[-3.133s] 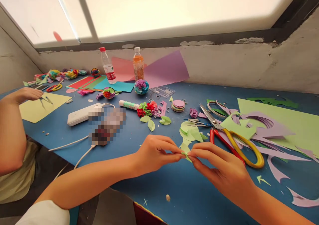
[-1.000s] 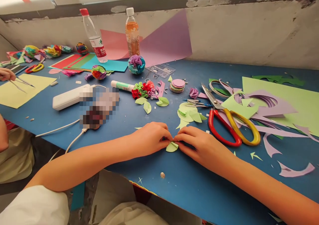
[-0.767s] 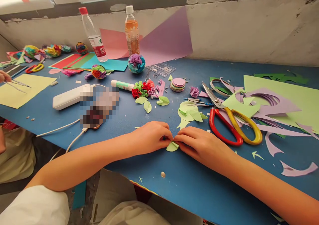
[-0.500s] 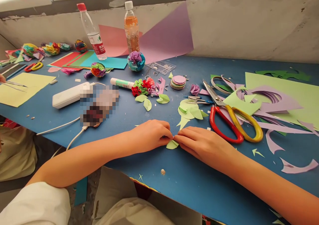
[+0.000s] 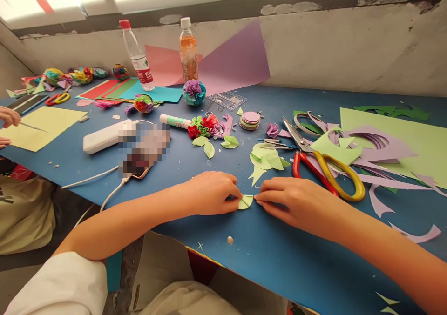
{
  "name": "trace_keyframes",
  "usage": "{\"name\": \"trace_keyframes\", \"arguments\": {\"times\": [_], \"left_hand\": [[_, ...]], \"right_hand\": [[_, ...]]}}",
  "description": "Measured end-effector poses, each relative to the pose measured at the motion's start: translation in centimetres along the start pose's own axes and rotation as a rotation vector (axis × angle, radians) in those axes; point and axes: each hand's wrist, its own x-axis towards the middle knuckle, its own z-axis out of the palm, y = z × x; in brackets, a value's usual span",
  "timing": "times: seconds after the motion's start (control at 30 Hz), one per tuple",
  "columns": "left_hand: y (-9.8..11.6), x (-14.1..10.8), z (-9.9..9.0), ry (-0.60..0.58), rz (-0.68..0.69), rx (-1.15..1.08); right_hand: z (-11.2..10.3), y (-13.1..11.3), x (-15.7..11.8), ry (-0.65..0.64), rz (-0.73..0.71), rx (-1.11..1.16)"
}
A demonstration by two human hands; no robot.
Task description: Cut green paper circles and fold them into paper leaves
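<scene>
A small folded light-green paper piece (image 5: 246,202) lies on the blue table between my two hands. My left hand (image 5: 214,193) pinches its left edge between thumb and fingers. My right hand (image 5: 286,198) is just right of the paper, fingers bent and slightly apart, fingertips close to its right edge with nothing visible in them. Beyond the hands lie light-green paper circles and leaf shapes (image 5: 267,159). Behind my right hand, scissors with red and yellow handles (image 5: 344,177) rest half open, the red handle partly hidden by that hand.
A white power bank (image 5: 106,137) and a cabled phone (image 5: 141,166) lie left. Two bottles (image 5: 142,70) stand near the wall by purple paper (image 5: 237,56). Paper scraps (image 5: 384,147) cover the right. Another person's hand (image 5: 9,116) holds tweezers over yellow paper (image 5: 45,124).
My right hand has moved off the green paper, slightly to the right, and more of the paper shows. At the far left, more of the other person's hands has come into view.
</scene>
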Motion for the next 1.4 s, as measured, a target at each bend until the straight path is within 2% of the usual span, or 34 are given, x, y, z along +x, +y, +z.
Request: {"name": "trace_keyframes", "arguments": {"times": [0.17,0.23,0.4,0.47,0.57,0.7,0.77,0.83,0.93,1.03,1.2,1.4], "left_hand": [[-0.3,0.5,0.2,0.056,-0.022,-0.124],[-0.4,0.7,0.2,0.083,-0.044,-0.173],[-0.2,0.8,0.1,0.137,-0.078,-0.268],[-0.2,0.8,0.1,0.177,-0.084,-0.292],[-0.1,0.8,0.2,0.315,-0.066,-0.366],[-0.1,0.9,0.7,0.534,0.039,-0.441],[0.0,0.9,1.0,0.605,0.089,-0.425],[0.0,0.9,1.1,0.657,0.126,-0.395],[0.0,0.9,1.3,0.706,0.168,-0.362],[0.1,1.0,1.4,0.732,0.179,-0.349],[0.3,0.9,1.4,0.759,0.188,-0.367],[0.4,0.9,1.3,0.788,0.199,-0.3]], "right_hand": [[0.9,0.1,0.4,0.042,0.035,0.098],[1.1,0.0,0.6,0.073,0.003,0.055],[0.7,-0.6,0.7,0.263,-0.119,-0.151],[0.5,-0.9,0.6,0.319,-0.1,-0.159],[0.5,-1.3,0.6,0.382,0.113,0.024],[0.4,-1.6,0.8,0.278,0.439,0.509],[0.1,-1.9,1.1,0.241,0.541,0.677],[-0.1,-2.2,1.2,0.253,0.591,0.751],[-0.3,-2.6,1.2,0.369,0.554,0.676],[-0.3,-2.7,1.0,0.476,0.423,0.53],[-0.2,-2.3,0.5,0.526,0.26,0.367],[-0.3,-2.7,0.8,0.496,0.305,0.404]]}}
